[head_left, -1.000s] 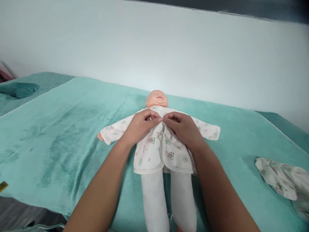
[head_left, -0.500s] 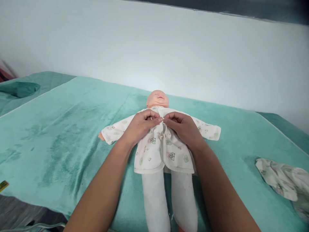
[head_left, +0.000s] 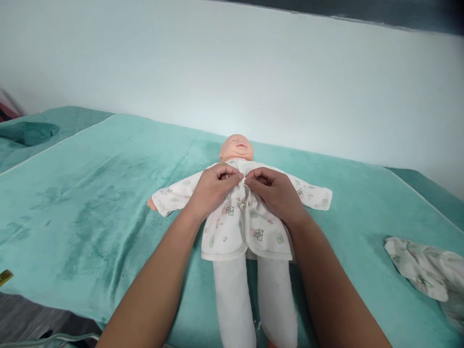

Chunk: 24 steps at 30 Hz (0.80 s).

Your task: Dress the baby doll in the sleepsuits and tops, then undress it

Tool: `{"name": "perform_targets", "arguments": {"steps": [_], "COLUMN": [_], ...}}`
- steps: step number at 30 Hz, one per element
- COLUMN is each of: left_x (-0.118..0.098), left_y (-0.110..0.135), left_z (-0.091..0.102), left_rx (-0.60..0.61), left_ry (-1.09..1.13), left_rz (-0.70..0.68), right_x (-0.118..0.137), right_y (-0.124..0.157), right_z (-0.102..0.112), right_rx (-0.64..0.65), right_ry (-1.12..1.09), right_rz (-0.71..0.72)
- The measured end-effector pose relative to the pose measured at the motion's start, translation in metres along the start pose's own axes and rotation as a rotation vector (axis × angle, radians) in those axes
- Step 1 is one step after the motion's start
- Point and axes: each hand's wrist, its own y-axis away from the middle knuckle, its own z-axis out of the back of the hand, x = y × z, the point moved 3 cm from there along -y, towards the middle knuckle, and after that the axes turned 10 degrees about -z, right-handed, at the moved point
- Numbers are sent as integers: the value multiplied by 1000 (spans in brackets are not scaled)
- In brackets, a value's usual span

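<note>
A baby doll (head_left: 237, 148) lies on its back, its head toward the wall and its legs toward me. It wears a white printed jacket (head_left: 224, 237), with the sleeves spread out to both sides, and has white legs (head_left: 234, 299). At the upper chest, my left hand (head_left: 217, 186) pinches the jacket's front edge. Close beside it, my right hand (head_left: 273, 188) pinches the opposite front edge, with a small button partly hidden between the fingertips. Another button (head_left: 242, 206) shows lower on the front, where the two edges hang slightly apart toward the hem.
Green plush cloth (head_left: 90, 208) covers the surface under the doll. A crumpled printed cloth garment (head_left: 424, 266) lies at the right. Behind rises a white wall (head_left: 232, 67). At the left edge is a small yellow tag (head_left: 5, 277), and below it dark floor (head_left: 32, 314).
Both hands stay at the same spot on the jacket front. Their fingertips have shifted only very slightly; the doll lies as before.
</note>
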Motion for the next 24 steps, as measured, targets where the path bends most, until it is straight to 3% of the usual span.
{"name": "perform_targets", "arguments": {"steps": [10,18,24], "left_x": [3,2,2], "left_y": [0,1,0], "left_z": [-3,0,2], "left_rx": [-39,51,78], "left_ry": [135,134,-34], "left_rz": [1,-71,-109], "right_x": [1,-2,-2], "right_y": [2,2,4], "right_z": [3,0,2], "right_rx": [-64,-119,-126], "right_ry": [27,14,27], "right_rz": [-49,-32,-7]}}
